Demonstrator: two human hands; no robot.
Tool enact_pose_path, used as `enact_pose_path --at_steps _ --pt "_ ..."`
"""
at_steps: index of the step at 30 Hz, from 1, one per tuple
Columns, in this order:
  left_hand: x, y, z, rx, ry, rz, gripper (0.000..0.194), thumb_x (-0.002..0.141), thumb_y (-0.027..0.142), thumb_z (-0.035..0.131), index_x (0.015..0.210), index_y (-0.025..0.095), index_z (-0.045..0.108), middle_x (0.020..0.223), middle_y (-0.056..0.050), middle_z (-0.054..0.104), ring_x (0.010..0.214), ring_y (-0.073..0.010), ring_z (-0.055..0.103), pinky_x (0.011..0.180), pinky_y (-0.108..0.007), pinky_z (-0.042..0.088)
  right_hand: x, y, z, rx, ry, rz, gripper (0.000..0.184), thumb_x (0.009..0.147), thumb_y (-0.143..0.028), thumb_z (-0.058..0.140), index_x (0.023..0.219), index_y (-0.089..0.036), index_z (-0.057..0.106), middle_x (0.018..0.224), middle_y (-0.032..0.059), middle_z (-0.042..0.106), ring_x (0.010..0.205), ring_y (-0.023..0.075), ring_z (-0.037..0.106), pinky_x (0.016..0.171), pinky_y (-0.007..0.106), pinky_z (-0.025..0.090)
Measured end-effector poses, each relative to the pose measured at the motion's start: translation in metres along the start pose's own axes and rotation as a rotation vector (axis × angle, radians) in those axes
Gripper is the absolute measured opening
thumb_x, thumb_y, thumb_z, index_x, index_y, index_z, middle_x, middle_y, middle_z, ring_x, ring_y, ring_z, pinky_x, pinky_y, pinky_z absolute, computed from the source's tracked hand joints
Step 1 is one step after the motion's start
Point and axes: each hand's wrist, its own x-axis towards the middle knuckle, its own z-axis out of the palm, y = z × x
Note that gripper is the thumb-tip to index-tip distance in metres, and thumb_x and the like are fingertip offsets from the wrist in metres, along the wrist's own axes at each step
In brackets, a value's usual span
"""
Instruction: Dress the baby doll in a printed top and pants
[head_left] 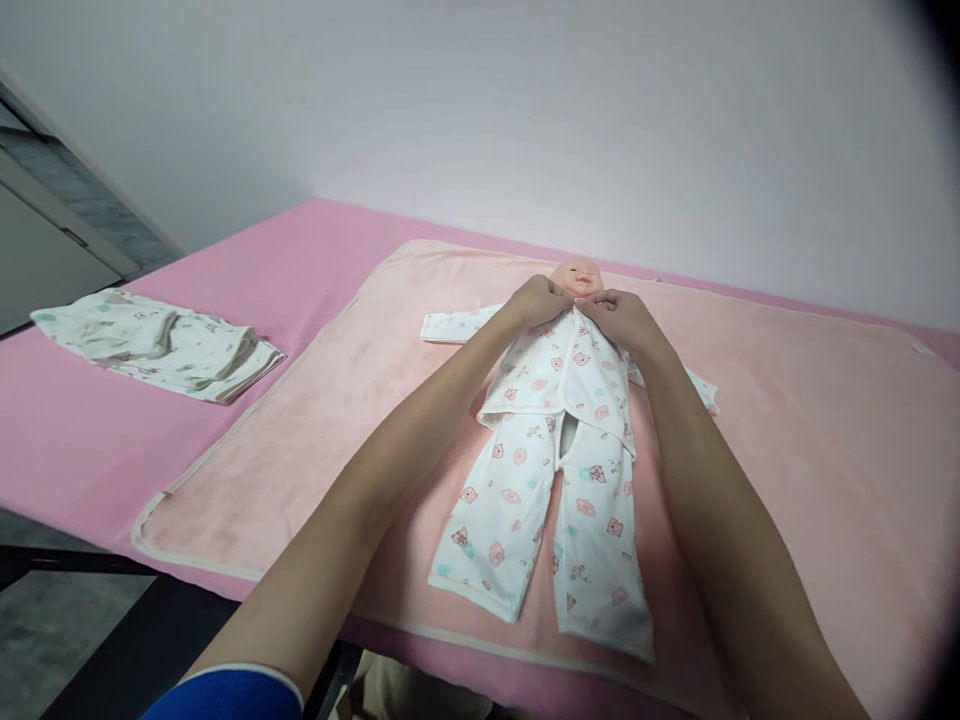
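A baby doll (583, 275) lies on its back, its head toward the wall. It wears a white baby shirt (562, 370) printed with pink bears and matching split-crotch pants (495, 500). The shirt's sleeves stretch out to both sides. At the neck, my left hand (541, 300) pinches the shirt's collar from the left. My right hand (619, 315) is closed on the collar from the right, close beside it. Both hands' fingertips nearly meet under the doll's chin, and what exactly lies between them is partly hidden. The shirt's hem overlaps the pants' waist.
Under the doll is a pink blanket (285, 460) with a pale edge, spread over a pink-covered table (300, 240). Folded printed baby clothes (157, 340) lie at the left. A pale wall (525, 120) runs along the table's far side.
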Motion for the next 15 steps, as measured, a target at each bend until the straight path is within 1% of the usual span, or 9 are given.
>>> enact_pose_path --at_steps 4,10,13,15 --pt "0.000 0.000 0.000 0.016 0.009 -0.032 0.044 0.096 0.030 0.067 0.062 0.023 0.041 0.050 0.002 0.039 0.051 -0.0117 0.037 0.058 -0.032 0.029 0.002 -0.001 0.002 -0.015 0.020 0.012 0.029 0.089 -0.045 0.085 0.098 -0.018 0.077 0.083 0.0012 0.064 0.077 0.0171 0.053 0.073 0.032 0.042" --pt "0.005 -0.008 0.002 -0.051 0.045 0.029 0.052 0.092 0.031 0.074 0.057 0.023 0.036 0.048 0.002 0.035 0.048 -0.0101 0.032 0.054 -0.030 0.025 0.005 0.002 0.008 0.024 0.071 0.056 0.023 0.090 -0.040 0.083 0.098 -0.021 0.073 0.095 0.0039 0.073 0.088 0.0221 0.064 0.080 0.035 0.047" --pt "0.004 -0.008 0.006 -0.048 0.041 0.042 0.054 0.094 0.032 0.072 0.057 0.023 0.035 0.047 0.002 0.035 0.047 -0.0110 0.033 0.054 -0.030 0.026 0.004 0.001 0.017 0.009 0.135 0.017 0.018 0.091 -0.037 0.078 0.094 -0.022 0.069 0.100 0.0052 0.075 0.093 0.0241 0.067 0.084 0.037 0.050" --pt "0.002 -0.006 0.009 -0.042 0.060 0.052 0.051 0.095 0.032 0.071 0.059 0.023 0.036 0.049 0.001 0.038 0.048 -0.0119 0.038 0.055 -0.031 0.030 0.000 -0.001 0.023 -0.088 0.219 -0.046 0.013 0.094 -0.033 0.072 0.090 -0.023 0.063 0.095 0.0053 0.074 0.093 0.0256 0.067 0.087 0.039 0.049"
